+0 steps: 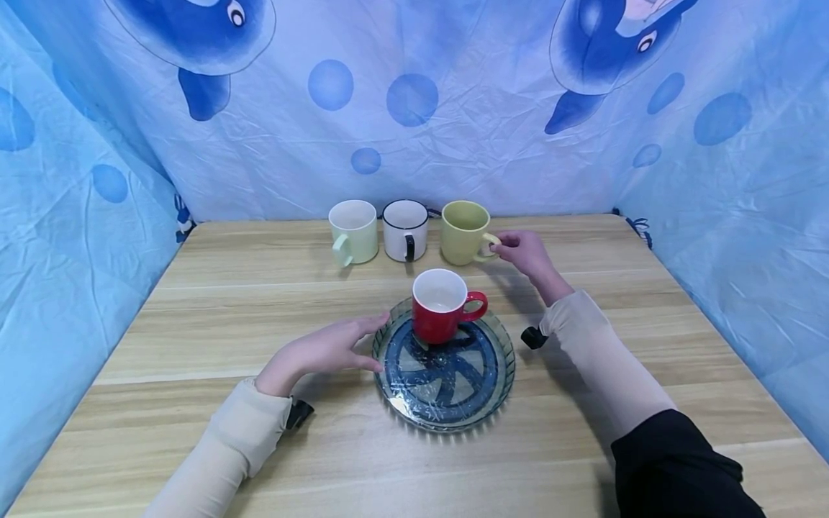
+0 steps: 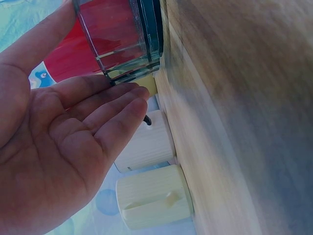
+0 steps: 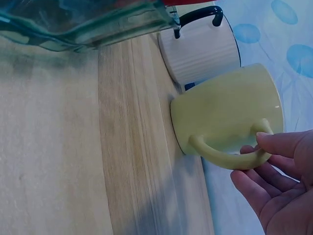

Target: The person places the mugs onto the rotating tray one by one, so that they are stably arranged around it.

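Note:
A red mug (image 1: 440, 306) stands on the far part of a ribbed glass plate (image 1: 453, 414) at mid-table. My left hand (image 1: 372, 342) rests against the plate's left rim with straight fingers; in the left wrist view the left hand (image 2: 112, 100) touches the glass plate (image 2: 122, 34) below the red mug (image 2: 68, 58). My right hand (image 1: 501, 248) reaches to the yellow-green mug (image 1: 463, 232) in the back row. In the right wrist view the right hand (image 3: 259, 152) pinches the handle of the yellow-green mug (image 3: 225, 107) between thumb and forefinger.
A pale green mug (image 1: 352, 232) and a white mug with a dark handle (image 1: 404, 229) stand left of the yellow-green one. The wooden table (image 1: 194, 302) is walled on three sides by blue patterned cloth (image 1: 78, 216). Bare wood lies on both sides of the plate.

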Demonstrator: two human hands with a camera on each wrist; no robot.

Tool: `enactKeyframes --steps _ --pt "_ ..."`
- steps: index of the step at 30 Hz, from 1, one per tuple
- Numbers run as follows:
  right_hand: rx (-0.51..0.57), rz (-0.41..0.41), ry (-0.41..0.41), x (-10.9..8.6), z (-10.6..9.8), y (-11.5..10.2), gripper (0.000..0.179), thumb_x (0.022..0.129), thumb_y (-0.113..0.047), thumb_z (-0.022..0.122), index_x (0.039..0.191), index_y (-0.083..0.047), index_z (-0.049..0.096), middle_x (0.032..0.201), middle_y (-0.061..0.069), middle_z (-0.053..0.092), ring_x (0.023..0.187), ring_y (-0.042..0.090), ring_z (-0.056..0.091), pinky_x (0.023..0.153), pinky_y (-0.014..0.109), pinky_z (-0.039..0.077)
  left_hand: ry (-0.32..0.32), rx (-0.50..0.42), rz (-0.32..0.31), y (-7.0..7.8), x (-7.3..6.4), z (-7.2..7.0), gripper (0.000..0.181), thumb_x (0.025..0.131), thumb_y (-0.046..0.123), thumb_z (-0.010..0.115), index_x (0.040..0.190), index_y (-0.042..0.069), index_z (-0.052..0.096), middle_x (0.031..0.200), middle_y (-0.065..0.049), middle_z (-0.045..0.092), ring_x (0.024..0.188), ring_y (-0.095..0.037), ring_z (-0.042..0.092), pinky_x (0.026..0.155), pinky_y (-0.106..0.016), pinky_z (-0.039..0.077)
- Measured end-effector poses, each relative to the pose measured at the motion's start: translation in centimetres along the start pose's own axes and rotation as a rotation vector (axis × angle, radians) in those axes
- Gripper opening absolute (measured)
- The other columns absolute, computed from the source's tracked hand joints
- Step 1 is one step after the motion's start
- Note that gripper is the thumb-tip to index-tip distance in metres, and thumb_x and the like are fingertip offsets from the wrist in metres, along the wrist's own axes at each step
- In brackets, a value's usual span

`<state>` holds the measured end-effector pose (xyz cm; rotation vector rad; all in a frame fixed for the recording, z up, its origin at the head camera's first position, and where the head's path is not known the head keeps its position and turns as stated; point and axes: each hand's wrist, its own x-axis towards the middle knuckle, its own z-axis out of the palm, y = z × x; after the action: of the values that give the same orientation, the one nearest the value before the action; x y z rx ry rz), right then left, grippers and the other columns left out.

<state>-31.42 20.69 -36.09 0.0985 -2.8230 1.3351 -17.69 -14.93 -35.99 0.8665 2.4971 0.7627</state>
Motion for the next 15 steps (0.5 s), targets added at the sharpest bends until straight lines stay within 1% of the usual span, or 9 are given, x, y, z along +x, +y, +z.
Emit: enactKeyframes --steps 5,10,15 --pt "0.005 0.009 0.008 0.07 -0.05 0.14 0.034 0.094 -0.015 0.063 0.123 0.002 0.064 0.117 0.024 0.067 0.074 -0.007 0.053 0.064 0.006 0.046 -0.002 0.0 0.003 0.12 -0.03 -0.05 0.085 0.084 0.027 0.074 0.149 -0.005 0.028 0.157 -0.02 0.027 0.145 -0.036 0.028 0.12 -0.049 0.025" --pt "0.007 0.011 0.006 -0.03 -0.13 0.2 0.033 0.094 -0.017 0.063 0.122 0.0 0.065 0.115 0.021 0.069 0.075 -0.006 0.053 0.064 0.008 0.045 -0.003 0.021 0.009 0.3 -0.2 -0.21 0.084 0.084 0.027 0.074 0.148 -0.006 0.03 0.156 -0.022 0.028 0.145 -0.037 0.029 0.12 -0.05 0.025" --pt "0.011 0.004 0.01 -0.14 -0.17 0.16 0.033 0.093 -0.018 0.064 0.12 0.001 0.066 0.113 0.02 0.07 0.075 -0.006 0.054 0.065 0.01 0.045 -0.02 0.031 0.018 0.45 -0.5 -0.47 0.082 0.084 0.026 0.074 0.146 -0.007 0.032 0.154 -0.023 0.031 0.144 -0.038 0.031 0.12 -0.051 0.026"
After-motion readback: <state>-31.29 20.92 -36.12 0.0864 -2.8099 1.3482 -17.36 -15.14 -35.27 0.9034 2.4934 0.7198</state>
